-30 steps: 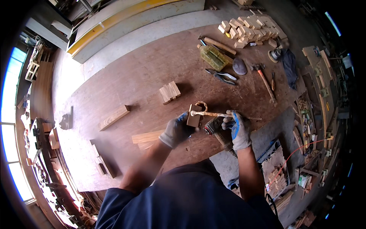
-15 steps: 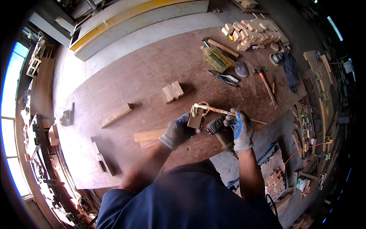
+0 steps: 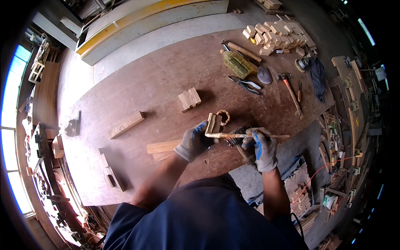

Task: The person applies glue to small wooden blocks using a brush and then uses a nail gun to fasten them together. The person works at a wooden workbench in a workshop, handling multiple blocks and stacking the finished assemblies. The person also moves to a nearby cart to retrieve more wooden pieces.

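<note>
Two grey-and-blue gloved hands frame the work: your left hand [image 3: 193, 141] grasps a small rectangular brown wooden block [image 3: 214, 123], which lies at its two o'clock, that hand the nearer. Your right hand [image 3: 263, 149] pinches a long, slender, pale-stained stick [image 3: 235, 135], its long axis running nine to three o'clock, the nine o'clock end meeting the block's near left corner in view; whether it touches, you cannot tell. Both hands' fingers are closed around their loads. A brown, crusted ring-shaped rim [image 3: 227, 118] sits at the block's two o'clock.
</note>
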The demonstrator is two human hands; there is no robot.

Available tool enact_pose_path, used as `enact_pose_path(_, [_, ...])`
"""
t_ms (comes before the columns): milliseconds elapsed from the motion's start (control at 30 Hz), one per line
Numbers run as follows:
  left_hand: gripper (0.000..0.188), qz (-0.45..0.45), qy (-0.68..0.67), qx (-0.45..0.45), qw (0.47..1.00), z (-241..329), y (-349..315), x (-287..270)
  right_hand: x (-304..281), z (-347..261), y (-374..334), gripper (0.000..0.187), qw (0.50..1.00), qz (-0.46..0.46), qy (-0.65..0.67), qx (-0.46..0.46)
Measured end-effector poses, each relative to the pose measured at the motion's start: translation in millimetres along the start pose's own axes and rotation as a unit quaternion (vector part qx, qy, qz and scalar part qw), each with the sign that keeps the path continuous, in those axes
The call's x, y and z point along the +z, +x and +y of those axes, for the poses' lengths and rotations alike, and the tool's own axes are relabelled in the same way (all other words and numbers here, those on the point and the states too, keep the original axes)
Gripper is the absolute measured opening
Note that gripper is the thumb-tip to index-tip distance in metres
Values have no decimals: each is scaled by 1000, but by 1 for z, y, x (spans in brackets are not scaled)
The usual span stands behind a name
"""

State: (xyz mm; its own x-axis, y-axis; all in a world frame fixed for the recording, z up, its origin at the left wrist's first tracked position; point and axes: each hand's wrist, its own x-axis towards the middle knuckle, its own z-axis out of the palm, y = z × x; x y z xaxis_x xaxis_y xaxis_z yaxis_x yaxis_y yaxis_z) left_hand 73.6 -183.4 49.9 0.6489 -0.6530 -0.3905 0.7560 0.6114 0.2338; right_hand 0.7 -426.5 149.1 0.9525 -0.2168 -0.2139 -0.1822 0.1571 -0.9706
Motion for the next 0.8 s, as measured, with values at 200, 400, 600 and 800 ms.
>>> enact_pose_path(200, [49,-10,25,-11,1000,0,-5,-1,8,-1,11,29,998,60,10,4])
enact_pose_path(400, [53,-8,52,9,999,0,-11,5,14,1,17,29,993,111,44,-22])
enact_pose_path(600, [52,-63,10,3,998,-1,-4,-21,0,5,8,29,999,34,-13,-35])
enact_pose_path(800, [41,8,121,47,992,2,-13,13,9,0,12,28,991,124,7,-42])
